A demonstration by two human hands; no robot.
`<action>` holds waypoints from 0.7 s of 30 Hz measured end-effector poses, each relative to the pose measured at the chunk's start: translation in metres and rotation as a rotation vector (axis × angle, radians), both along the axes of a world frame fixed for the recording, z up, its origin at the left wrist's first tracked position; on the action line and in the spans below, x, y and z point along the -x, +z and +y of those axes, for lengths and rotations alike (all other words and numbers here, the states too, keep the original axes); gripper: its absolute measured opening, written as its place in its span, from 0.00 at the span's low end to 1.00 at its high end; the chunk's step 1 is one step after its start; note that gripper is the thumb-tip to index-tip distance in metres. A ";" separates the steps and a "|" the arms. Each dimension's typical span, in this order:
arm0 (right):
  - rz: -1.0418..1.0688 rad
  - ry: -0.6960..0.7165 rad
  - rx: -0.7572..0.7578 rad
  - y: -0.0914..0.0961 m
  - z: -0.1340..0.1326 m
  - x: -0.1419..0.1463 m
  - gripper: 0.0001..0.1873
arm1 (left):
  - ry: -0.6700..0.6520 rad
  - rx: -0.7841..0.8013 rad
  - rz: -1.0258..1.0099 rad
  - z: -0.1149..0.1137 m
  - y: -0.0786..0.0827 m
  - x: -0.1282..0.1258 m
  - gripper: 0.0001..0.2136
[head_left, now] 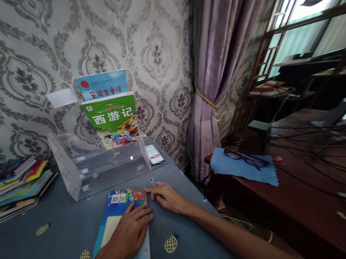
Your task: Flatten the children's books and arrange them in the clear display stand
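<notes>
A thin blue book (116, 226) lies back cover up on the dark blue tablecloth (47, 245). My left hand (129, 235) rests flat on it, fingers stretched toward its right edge. My right hand (167, 197) sits at the book's upper right corner, fingers curled against the edge. Behind them stands a clear acrylic rack (100, 165) holding a green book (113, 120) in front and a light blue book (102, 85) behind it.
A stack of several colourful books (13, 185) lies at the left. To the right, a dark wooden desk (302, 196) carries a blue cloth (245, 168) with glasses (246, 157) and many cables. A purple curtain (215, 66) hangs beside the window.
</notes>
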State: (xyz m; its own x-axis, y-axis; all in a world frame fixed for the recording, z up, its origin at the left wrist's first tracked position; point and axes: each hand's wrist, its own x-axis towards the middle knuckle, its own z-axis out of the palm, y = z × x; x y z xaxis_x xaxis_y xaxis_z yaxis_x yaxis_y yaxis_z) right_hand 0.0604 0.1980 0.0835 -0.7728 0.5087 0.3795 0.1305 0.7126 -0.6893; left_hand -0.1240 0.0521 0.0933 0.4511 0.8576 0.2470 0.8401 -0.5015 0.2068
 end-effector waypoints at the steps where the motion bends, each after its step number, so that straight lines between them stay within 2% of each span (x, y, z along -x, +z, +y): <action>1: -0.001 -0.001 -0.004 0.000 0.000 0.000 0.16 | -0.005 0.028 0.011 -0.007 0.005 0.000 0.19; 3: -0.006 -0.003 -0.008 -0.001 0.000 0.000 0.15 | -0.042 0.080 0.039 -0.021 0.016 0.002 0.22; 5: -0.014 -0.005 -0.015 -0.002 0.000 0.000 0.15 | -0.106 0.116 0.064 -0.033 0.021 0.005 0.31; 8: -0.021 -0.017 -0.050 -0.002 -0.001 -0.002 0.14 | -0.207 0.119 0.076 -0.040 0.009 0.012 0.41; 12: -0.067 -0.045 -0.100 -0.001 -0.004 -0.005 0.18 | -0.292 -0.042 0.086 -0.030 -0.035 0.021 0.33; 14: -0.079 -0.043 -0.115 0.000 -0.005 -0.005 0.22 | -0.304 -0.101 0.123 -0.024 -0.050 0.024 0.32; 16: -0.082 -0.030 -0.130 0.001 -0.005 -0.005 0.25 | -0.291 -0.130 0.158 -0.022 -0.054 0.025 0.32; 21: -0.114 -0.016 -0.165 0.007 -0.006 -0.004 0.25 | -0.267 -0.169 0.176 -0.023 -0.044 0.021 0.32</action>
